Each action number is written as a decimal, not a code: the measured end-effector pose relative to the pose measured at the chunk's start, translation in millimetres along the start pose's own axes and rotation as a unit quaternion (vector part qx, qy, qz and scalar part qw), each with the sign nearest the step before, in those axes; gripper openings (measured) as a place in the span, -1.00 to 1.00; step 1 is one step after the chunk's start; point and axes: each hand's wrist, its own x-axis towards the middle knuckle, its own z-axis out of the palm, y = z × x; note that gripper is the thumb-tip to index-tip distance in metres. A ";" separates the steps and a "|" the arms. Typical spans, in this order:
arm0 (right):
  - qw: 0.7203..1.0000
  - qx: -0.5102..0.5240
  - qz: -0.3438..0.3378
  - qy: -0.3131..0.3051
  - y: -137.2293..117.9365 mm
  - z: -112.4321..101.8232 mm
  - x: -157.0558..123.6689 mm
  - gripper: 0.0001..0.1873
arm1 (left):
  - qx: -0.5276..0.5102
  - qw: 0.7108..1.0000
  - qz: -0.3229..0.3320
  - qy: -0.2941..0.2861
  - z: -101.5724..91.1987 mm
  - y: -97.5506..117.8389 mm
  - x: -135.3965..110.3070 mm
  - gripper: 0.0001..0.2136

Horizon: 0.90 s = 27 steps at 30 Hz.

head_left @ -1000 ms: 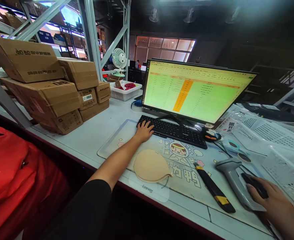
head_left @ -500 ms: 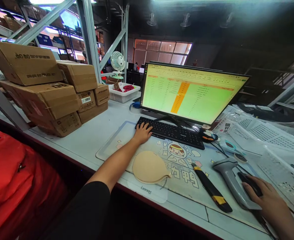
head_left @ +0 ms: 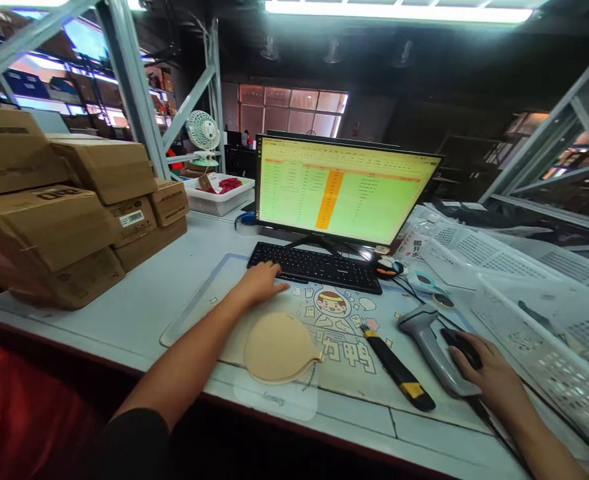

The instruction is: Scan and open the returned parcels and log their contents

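My left hand (head_left: 260, 281) lies flat at the near left corner of the black keyboard (head_left: 315, 265), fingers stretched toward the keys. My right hand (head_left: 489, 373) is curled over a black mouse (head_left: 460, 346) at the right side of the printed desk mat (head_left: 339, 333). A monitor (head_left: 341, 190) showing a green and yellow spreadsheet stands behind the keyboard. A grey barcode scanner (head_left: 431, 347) lies just left of the mouse. A black and yellow utility knife (head_left: 397, 369) and a beige cup-shaped pad (head_left: 279, 348) rest on the mat between my arms.
Stacked cardboard boxes (head_left: 59, 207) fill the left of the white table (head_left: 139, 300). White perforated baskets (head_left: 534, 300) crowd the right. A small desk fan (head_left: 203, 133) and a white bin with red items (head_left: 219, 193) stand behind, between metal rack posts (head_left: 134, 87). Something red (head_left: 19, 407) sits at lower left.
The view has swung to the right and up a little. My left hand has slid back from the keys to the keyboard's near edge. My right hand stays on the mouse.
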 end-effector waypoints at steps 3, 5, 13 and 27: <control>1.000 0.012 0.019 0.001 1.6 0.0 -2.4 -0.36 | -0.001 0.987 0.034 -0.155 -10.7 20.5 -28.3 -0.28; 1.000 0.020 0.016 0.012 3.4 1.2 -3.6 -0.38 | 0.024 0.984 0.066 -0.166 -9.8 34.1 -41.7 -0.22; 0.998 0.049 0.007 0.042 3.2 1.6 -4.8 -0.38 | -0.003 0.980 0.104 -0.167 6.1 35.8 -36.0 -0.16; 0.920 0.359 -0.006 -0.154 -230.5 -74.7 -42.9 -0.41 | -0.224 0.948 0.226 -0.021 -15.0 29.2 -32.7 -0.65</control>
